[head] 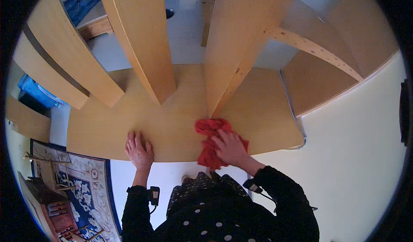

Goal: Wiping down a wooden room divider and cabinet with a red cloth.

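Observation:
A tan wooden board surface [180,126] spans the view in front of me. On it, toward the near edge, my left hand [139,150] rests flat with its fingers a little apart and nothing in it. My right hand [229,147] presses on a crumpled red cloth [209,151], its fingers spread over the fabric. The cloth's far end touches the foot of a wide upright wooden panel [242,39], and its near end hangs at the board's edge.
More upright wooden panels [142,42] stand on the board at the left. A white wall [348,145] is close on the right, with a cable [290,103] along the board's right end. A patterned rug [93,177] and wooden furniture [61,216] lie at lower left.

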Available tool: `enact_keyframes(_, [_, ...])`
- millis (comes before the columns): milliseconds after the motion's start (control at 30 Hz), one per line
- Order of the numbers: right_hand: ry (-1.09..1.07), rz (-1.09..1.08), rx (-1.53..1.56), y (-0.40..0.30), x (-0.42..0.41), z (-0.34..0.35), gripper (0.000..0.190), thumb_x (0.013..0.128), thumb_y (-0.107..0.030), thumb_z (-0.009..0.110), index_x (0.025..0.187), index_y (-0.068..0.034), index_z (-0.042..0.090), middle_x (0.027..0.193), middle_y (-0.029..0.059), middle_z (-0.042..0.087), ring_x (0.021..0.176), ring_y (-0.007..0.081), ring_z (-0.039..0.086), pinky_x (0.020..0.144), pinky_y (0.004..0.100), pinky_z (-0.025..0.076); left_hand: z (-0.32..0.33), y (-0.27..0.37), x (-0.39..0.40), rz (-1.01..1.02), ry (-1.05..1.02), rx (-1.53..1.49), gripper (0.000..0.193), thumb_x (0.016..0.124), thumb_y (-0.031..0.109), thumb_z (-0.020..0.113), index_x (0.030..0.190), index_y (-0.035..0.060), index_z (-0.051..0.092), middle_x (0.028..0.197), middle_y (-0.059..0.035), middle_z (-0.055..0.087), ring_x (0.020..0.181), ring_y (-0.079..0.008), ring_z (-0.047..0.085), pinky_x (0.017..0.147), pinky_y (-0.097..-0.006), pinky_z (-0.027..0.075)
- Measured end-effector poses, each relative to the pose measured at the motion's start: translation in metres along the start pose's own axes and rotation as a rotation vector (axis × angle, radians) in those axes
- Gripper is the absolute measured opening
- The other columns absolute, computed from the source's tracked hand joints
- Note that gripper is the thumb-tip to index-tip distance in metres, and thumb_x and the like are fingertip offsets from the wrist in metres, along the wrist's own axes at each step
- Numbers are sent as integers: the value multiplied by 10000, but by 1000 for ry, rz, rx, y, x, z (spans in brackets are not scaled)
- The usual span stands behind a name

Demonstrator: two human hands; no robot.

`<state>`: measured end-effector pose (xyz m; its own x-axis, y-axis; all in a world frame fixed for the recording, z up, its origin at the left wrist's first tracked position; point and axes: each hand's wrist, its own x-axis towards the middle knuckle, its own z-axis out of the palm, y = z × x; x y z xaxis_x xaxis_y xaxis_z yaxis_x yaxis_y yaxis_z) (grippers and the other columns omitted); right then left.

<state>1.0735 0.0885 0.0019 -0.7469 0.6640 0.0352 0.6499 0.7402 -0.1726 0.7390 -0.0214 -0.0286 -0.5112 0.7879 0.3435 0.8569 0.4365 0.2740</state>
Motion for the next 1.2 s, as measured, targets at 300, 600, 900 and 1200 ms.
enact_keyframes(300, [160,95,24,104,108,19,529,829,-290,545,1294,-47,480,1349,218,458,1219,433,426,1056,521,319,0,-1,4,44,55,24,443,850,230,586,1251,50,527,1348,-171,469,1305,-356,385,1066,-493,286])
enact_keyframes(600, [261,141,-49,169,196,16,490,875,-290,503,1308,-63,483,1374,171,479,1233,381,459,1060,511,323,-1,-9,1,22,-18,26,454,853,231,572,1271,61,521,1368,-167,464,1299,-355,390,1063,-487,292])
enact_keyframes(900, [225,786,-382,244,-7,-26,541,828,-324,560,1295,-64,479,1250,176,490,1123,378,470,954,524,402,8,-14,2,52,-9,27,449,874,270,557,1262,48,518,1376,-179,459,1278,-364,413,1036,-496,315])
enact_keyframes(1200, [385,296,-116,154,-36,-16,386,746,-232,611,1103,-89,570,1154,162,520,1026,344,484,874,460,444,16,-18,3,100,-7,142,470,902,303,510,1293,43,490,1402,-168,440,1293,-357,400,1029,-489,325])
